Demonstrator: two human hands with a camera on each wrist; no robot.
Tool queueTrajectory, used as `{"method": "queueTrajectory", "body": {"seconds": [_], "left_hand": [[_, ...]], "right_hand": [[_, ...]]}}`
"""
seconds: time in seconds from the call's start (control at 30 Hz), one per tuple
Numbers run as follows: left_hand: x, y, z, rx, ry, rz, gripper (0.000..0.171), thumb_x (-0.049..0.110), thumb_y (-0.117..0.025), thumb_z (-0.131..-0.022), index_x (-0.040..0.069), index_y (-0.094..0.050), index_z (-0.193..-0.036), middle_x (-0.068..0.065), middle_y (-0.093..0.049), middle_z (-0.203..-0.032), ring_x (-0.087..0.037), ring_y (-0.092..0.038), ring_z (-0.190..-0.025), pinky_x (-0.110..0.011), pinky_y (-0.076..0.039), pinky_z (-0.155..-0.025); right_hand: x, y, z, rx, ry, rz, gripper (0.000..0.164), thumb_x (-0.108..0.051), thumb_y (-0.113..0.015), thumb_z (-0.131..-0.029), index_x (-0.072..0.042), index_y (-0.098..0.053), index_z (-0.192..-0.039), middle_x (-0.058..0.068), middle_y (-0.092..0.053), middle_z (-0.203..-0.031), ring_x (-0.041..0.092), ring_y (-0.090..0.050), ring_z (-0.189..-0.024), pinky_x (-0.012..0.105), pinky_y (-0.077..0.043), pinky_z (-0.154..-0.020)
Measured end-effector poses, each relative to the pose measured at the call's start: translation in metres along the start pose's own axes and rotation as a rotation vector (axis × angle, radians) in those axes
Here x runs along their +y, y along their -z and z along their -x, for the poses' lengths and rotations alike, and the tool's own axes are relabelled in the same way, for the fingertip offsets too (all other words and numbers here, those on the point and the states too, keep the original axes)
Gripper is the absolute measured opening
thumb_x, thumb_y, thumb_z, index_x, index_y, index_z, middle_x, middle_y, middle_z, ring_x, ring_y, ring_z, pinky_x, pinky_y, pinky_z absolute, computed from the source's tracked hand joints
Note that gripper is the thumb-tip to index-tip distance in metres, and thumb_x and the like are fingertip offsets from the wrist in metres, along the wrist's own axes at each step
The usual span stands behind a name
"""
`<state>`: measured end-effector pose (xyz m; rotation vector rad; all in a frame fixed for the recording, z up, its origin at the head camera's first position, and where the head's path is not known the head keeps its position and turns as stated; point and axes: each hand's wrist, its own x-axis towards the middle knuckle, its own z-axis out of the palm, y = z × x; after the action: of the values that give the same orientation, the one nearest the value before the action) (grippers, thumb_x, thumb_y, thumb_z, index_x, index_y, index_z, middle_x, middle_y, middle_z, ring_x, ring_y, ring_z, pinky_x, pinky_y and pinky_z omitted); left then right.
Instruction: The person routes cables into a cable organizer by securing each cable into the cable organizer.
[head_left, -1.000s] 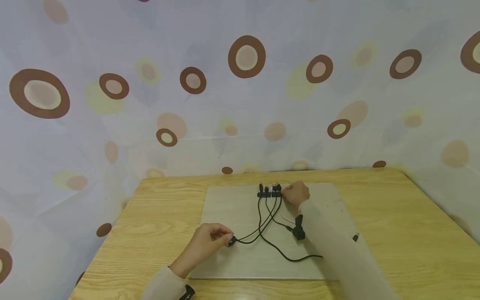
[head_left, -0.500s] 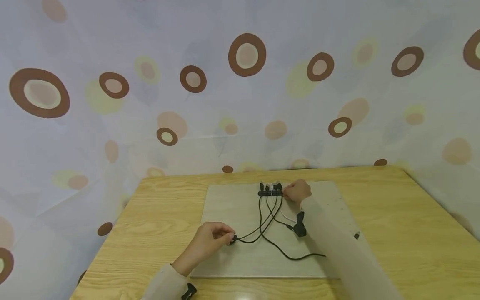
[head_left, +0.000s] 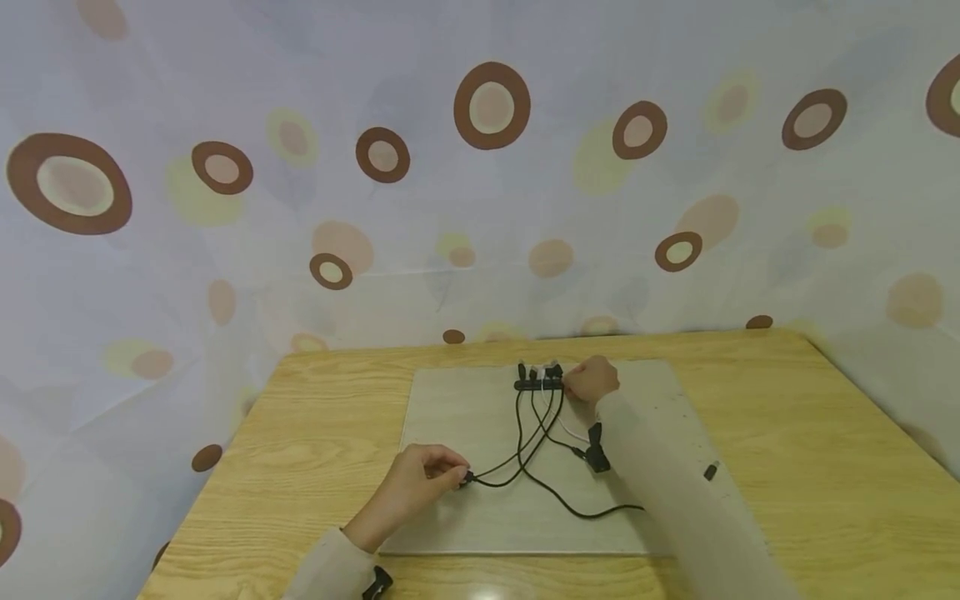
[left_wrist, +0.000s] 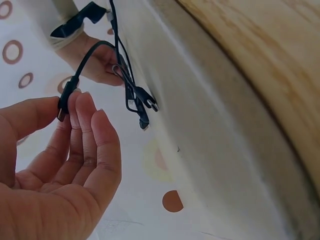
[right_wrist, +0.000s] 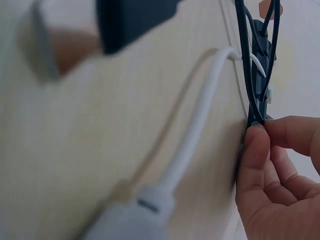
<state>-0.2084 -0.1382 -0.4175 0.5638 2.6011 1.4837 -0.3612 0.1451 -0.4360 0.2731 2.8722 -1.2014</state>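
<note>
My left hand (head_left: 420, 485) pinches the plug end of a black USB cable (left_wrist: 66, 96) between thumb and fingertips, its metal tip showing. Toward the back of the board, my right hand (head_left: 592, 381) grips the right end of a black cable holder (head_left: 537, 386) with thumb and forefinger, right where a black cable passes. Several plugs stand up behind the holder, their cables running through it toward me. A white cable (right_wrist: 195, 125) also passes through the holder, its white plug (right_wrist: 127, 225) near the right wrist camera.
A pale board (head_left: 450, 525) lies on the wood-grain table (head_left: 322, 425). Near the board's right side lies a small black plug (head_left: 711, 471). One black cable (head_left: 585, 517) curves under the right sleeve. A patterned cloth (head_left: 420, 225) hangs behind the table.
The view shifts slightly. Both hands keep their holds in nearly the same places, and the cables stay as they were.
</note>
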Motion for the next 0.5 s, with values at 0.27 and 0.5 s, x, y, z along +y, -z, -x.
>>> {"method": "queueTrajectory", "body": {"seconds": [0.27, 0.5], "left_hand": [[0.0031, -0.0011, -0.0031, -0.021, 0.038, 0.023, 0.019, 0.021, -0.061, -0.084, 0.004, -0.066, -0.092, -0.005, -0.066, -0.079, -0.013, -0.059, -0.067, -0.021, -0.045, -0.058], [-0.0013, -0.0041, -0.0057, -0.041, 0.047, 0.004, 0.016, 0.021, -0.061, -0.084, 0.007, -0.067, -0.09, -0.004, -0.066, -0.079, -0.011, -0.058, -0.067, -0.023, -0.046, -0.061]], "right_hand": [[0.0042, -0.0004, -0.003, -0.021, -0.001, -0.063, 0.021, -0.02, -0.063, -0.078, -0.002, -0.07, -0.085, 0.003, -0.066, -0.064, 0.025, -0.061, -0.078, 0.042, -0.046, -0.079], [0.0075, 0.0014, 0.001, -0.018, 0.004, -0.096, 0.024, -0.016, -0.06, -0.078, 0.002, -0.068, -0.091, 0.016, -0.066, -0.089, 0.032, -0.058, -0.092, 0.045, -0.043, -0.084]]}}
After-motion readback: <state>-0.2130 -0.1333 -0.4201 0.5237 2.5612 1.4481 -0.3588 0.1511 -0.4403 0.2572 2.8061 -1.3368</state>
